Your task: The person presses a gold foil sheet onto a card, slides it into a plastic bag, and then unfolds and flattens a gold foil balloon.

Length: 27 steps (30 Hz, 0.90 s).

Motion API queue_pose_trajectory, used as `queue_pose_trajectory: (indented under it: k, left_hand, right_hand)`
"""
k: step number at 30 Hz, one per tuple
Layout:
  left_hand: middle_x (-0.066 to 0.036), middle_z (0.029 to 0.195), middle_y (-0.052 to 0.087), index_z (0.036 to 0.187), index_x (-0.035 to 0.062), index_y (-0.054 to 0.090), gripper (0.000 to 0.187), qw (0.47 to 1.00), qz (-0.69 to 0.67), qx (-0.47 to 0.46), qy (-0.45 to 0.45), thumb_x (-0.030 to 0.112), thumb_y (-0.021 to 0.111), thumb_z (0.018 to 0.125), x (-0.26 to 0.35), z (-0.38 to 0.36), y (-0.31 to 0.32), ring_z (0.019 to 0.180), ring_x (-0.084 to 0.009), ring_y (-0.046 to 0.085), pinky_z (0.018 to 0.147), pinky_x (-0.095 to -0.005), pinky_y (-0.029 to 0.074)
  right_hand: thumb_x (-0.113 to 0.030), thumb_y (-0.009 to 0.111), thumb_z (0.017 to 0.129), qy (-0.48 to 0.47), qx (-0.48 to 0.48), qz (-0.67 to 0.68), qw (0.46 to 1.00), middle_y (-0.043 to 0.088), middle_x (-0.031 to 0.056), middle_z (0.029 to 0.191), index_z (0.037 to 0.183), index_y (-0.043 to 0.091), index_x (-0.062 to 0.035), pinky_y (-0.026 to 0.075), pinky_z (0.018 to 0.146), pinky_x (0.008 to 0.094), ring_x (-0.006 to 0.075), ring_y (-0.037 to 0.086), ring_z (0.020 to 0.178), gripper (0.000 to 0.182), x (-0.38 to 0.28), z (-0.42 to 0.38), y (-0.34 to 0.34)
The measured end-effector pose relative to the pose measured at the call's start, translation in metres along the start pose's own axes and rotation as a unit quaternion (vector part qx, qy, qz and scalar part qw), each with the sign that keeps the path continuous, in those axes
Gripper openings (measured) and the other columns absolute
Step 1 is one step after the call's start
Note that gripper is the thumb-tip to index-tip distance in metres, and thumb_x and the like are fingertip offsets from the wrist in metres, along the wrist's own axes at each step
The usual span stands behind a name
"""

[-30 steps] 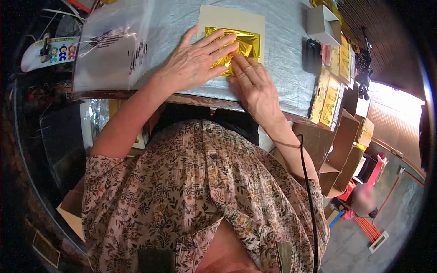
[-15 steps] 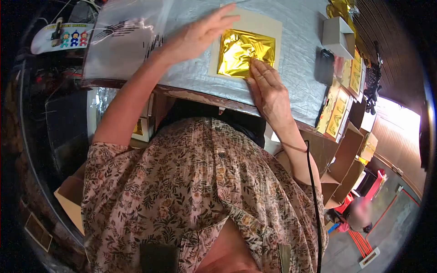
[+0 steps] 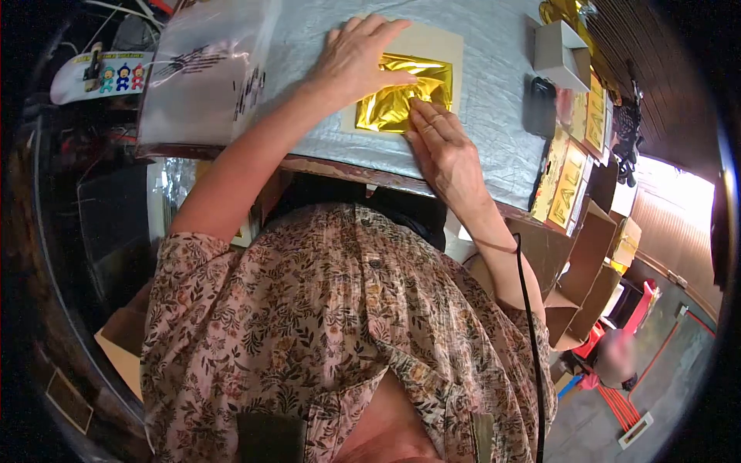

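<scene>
Gold foil [image 3: 397, 96]: lies centred on the beige card [image 3: 448, 46].
Left hand [image 3: 359, 58]: flat, fingers spread, pinning the foil's far-left part; grips nothing.
Right hand [image 3: 444, 150]: fingertips pressing its near edge, likely creasing.

Shiny gold foil sheet [image 3: 401, 96] lies on a beige card [image 3: 444, 46], on the silvery-grey table cover [image 3: 494, 100]; my blouse [image 3: 324, 324] is brown-floral.

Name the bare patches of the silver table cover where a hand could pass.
Free: the silver table cover between the clear plastic bag and beige card, and between card and black device. Crowded: the right edge, with the grey box and gold packets.
</scene>
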<state>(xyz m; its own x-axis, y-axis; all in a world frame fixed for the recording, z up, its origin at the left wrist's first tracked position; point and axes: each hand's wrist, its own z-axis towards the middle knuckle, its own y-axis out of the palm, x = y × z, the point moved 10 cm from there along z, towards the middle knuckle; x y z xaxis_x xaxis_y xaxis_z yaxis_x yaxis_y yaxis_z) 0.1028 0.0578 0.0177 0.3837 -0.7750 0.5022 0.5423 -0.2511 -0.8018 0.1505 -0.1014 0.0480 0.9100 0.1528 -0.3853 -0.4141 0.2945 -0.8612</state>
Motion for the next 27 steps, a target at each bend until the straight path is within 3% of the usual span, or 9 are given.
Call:
queue_pose_trajectory:
  k: [5, 7, 8, 10, 13, 17, 24, 26, 27]
  left_hand:
    - [-0.007, 0.134, 0.058, 0.136, 0.0161, 0.061, 0.065, 0.993, -0.031, 0.08, 0.087, 0.043, 0.08, 0.08, 0.018, -0.014, -0.031, 0.128, -0.0286, 0.052, 0.107, -0.0501, 0.037]
    - [-0.006, 0.131, 0.06, 0.115, 0.0112, 0.07, 0.041, 0.986, 0.026, -0.046, 0.157, 0.035, 0.079, 0.082, 0.051, -0.035, -0.04, 0.127, -0.0263, 0.053, 0.108, -0.0495, 0.036]
    - [-0.006, 0.131, 0.06, 0.115, 0.0112, 0.07, 0.041, 0.985, 0.026, -0.048, 0.165, 0.035, 0.079, 0.082, 0.058, -0.046, -0.047, 0.127, -0.0263, 0.053, 0.108, -0.0495, 0.036]
    - [-0.003, 0.126, 0.063, 0.094, 0.007, 0.072, 0.022, 0.967, 0.07, -0.102, 0.225, 0.026, 0.076, 0.083, 0.077, -0.07, -0.047, 0.126, -0.0229, 0.054, 0.108, -0.0488, 0.036]
    - [-0.002, 0.118, 0.067, 0.091, 0.003, 0.072, 0.013, 0.962, 0.106, -0.063, 0.243, 0.014, 0.072, 0.083, 0.087, -0.077, -0.048, 0.124, -0.0213, 0.056, 0.108, -0.0485, 0.037]
    - [-0.001, 0.119, 0.068, 0.103, 0.0013, 0.072, 0.021, 0.957, 0.127, -0.029, 0.26, 0.01, 0.073, 0.083, 0.09, -0.082, -0.041, 0.122, -0.0203, 0.059, 0.108, -0.0471, 0.038]
    - [-0.002, 0.124, 0.068, 0.102, -0.0001, 0.073, 0.021, 0.969, 0.088, -0.084, 0.215, 0.009, 0.073, 0.083, 0.085, -0.07, -0.044, 0.128, -0.0202, 0.056, 0.111, -0.0494, 0.036]
    - [-0.005, 0.124, 0.069, 0.072, 0.0017, 0.076, 0.011, 0.965, 0.085, -0.062, 0.239, 0.006, 0.069, 0.079, 0.088, -0.069, -0.042, 0.126, -0.0204, 0.055, 0.112, -0.0491, 0.035]
    - [-0.005, 0.124, 0.069, 0.072, 0.0017, 0.076, 0.011, 0.965, 0.085, -0.061, 0.239, 0.006, 0.069, 0.079, 0.088, -0.069, -0.041, 0.126, -0.0204, 0.055, 0.112, -0.0491, 0.035]
  right_hand:
    - [-0.004, 0.073, 0.089, -0.008, 0.012, 0.01, 1.0, 0.069, 0.0188, 0.124, 0.119, 0.069, 0.0061, 0.055, 0.098, 0.042, 0.0376, 0.065, 0.113, 0.032, -0.001, 0.001, -0.001]
    - [-0.006, 0.075, 0.088, -0.008, 0.015, 0.005, 1.0, 0.068, 0.0185, 0.124, 0.119, 0.069, 0.0062, 0.055, 0.098, 0.042, 0.0376, 0.064, 0.114, 0.034, 0.0, -0.001, -0.001]
    - [-0.006, 0.075, 0.088, -0.003, 0.021, 0.003, 1.0, 0.068, 0.0185, 0.124, 0.119, 0.069, 0.0062, 0.055, 0.098, 0.042, 0.0376, 0.064, 0.114, 0.034, 0.001, -0.001, -0.003]
    - [-0.007, 0.076, 0.086, 0.002, 0.017, 0.025, 1.0, 0.068, 0.0187, 0.124, 0.119, 0.068, 0.0071, 0.054, 0.098, 0.0429, 0.0379, 0.064, 0.115, 0.036, 0.002, -0.002, -0.003]
    - [-0.008, 0.077, 0.085, -0.007, 0.022, 0.032, 0.999, 0.068, 0.0196, 0.123, 0.119, 0.068, 0.0083, 0.054, 0.098, 0.0434, 0.0382, 0.064, 0.115, 0.038, 0.001, -0.002, -0.004]
    - [-0.008, 0.078, 0.084, -0.015, 0.024, 0.023, 0.999, 0.068, 0.0205, 0.123, 0.118, 0.068, 0.0091, 0.054, 0.097, 0.0434, 0.0383, 0.064, 0.114, 0.039, -0.003, 0.001, -0.007]
    - [-0.008, 0.079, 0.083, -0.016, 0.025, 0.025, 0.999, 0.068, 0.0208, 0.122, 0.116, 0.068, 0.0091, 0.054, 0.097, 0.0438, 0.0388, 0.063, 0.113, 0.038, -0.001, 0.0, -0.005]
    - [-0.008, 0.078, 0.083, -0.014, 0.024, 0.029, 0.999, 0.068, 0.0207, 0.122, 0.116, 0.068, 0.009, 0.054, 0.097, 0.0438, 0.0389, 0.063, 0.113, 0.038, 0.0, -0.001, -0.005]
    - [-0.011, 0.077, 0.085, -0.012, 0.018, 0.025, 0.999, 0.068, 0.0203, 0.122, 0.115, 0.068, 0.0086, 0.053, 0.099, 0.0423, 0.0378, 0.062, 0.115, 0.037, 0.001, -0.002, -0.003]
